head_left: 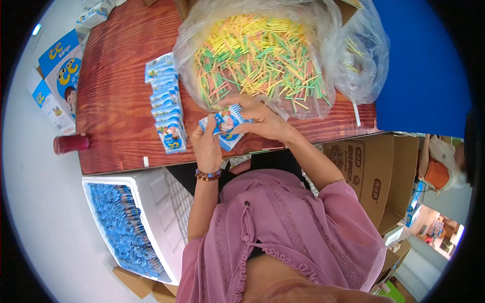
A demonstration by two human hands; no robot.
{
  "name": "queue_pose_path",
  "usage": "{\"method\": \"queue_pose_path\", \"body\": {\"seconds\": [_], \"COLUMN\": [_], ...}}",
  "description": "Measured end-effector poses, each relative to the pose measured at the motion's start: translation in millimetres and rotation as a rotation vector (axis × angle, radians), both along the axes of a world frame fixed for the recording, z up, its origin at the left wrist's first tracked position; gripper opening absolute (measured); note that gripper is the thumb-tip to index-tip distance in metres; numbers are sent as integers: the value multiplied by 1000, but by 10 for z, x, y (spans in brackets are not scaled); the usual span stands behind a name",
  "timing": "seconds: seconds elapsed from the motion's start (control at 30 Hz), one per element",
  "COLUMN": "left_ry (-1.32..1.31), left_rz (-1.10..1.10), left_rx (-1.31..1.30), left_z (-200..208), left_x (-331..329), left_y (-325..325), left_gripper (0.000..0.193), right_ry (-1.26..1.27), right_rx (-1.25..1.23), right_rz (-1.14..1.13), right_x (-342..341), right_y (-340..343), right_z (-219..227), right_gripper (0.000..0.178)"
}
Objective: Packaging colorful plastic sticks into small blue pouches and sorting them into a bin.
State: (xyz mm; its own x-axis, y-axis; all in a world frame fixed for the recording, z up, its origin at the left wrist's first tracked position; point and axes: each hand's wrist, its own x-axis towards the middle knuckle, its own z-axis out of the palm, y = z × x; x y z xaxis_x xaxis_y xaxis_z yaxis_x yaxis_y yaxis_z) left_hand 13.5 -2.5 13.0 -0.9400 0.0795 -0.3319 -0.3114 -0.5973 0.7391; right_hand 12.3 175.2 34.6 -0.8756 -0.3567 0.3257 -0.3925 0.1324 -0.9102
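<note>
Close to the table's near edge, my left hand [206, 147] pinches the left side of some small blue-and-white packets [228, 122]. The fingers of my right hand [268, 120] close on their right side. At least two packets overlap at angles between my hands; their exact number is hard to make out. Left of my hands, an overlapping row of similar packets [166, 103] lies on the red-brown wooden table [118, 76]. Just beyond my right hand, a large clear plastic bag [187, 65] lies open, full of thin yellow, green and pink sticks [262, 55].
A white foam box [156, 197] full of blue packets [121, 227] stands below the table on the left. At the table's left edge is a red cup-like container [70, 144]. A cardboard box [369, 171] stands at right; another person [439, 161] is farther right.
</note>
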Motion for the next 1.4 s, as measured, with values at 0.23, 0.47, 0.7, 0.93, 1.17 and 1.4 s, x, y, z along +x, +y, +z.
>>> {"method": "queue_pose_path", "body": {"seconds": [0.23, 0.47, 0.7, 0.93, 1.17, 1.4], "left_ry": [16, 64, 69, -26, -29, -11], "left_rz": [-54, -37, 1, 30, 17, 14], "left_rx": [-62, -145, -191, -157, -102, -118], "left_z": [-37, 49, 47, 67, 58, 1], "left_x": [10, 40, 26, 40, 37, 36], "left_y": [-46, -36, -77, -15, -21, -44], "left_gripper": [20, 24, 22, 20, 19, 18], "right_ry": [-320, 6, 284, 319, 448, 362], "right_rx": [-162, 738, 1193, 1193, 1199, 1218], "right_rz": [-240, -648, -294, -33, -11, -168], "right_x": [-76, -173, -166, -387, -440, -396], "right_y": [590, 1447, 1534, 1590, 1661, 1643], "right_z": [93, 28, 52, -36, -152, -238], "right_gripper": [13, 14, 41, 35, 23, 21]}}
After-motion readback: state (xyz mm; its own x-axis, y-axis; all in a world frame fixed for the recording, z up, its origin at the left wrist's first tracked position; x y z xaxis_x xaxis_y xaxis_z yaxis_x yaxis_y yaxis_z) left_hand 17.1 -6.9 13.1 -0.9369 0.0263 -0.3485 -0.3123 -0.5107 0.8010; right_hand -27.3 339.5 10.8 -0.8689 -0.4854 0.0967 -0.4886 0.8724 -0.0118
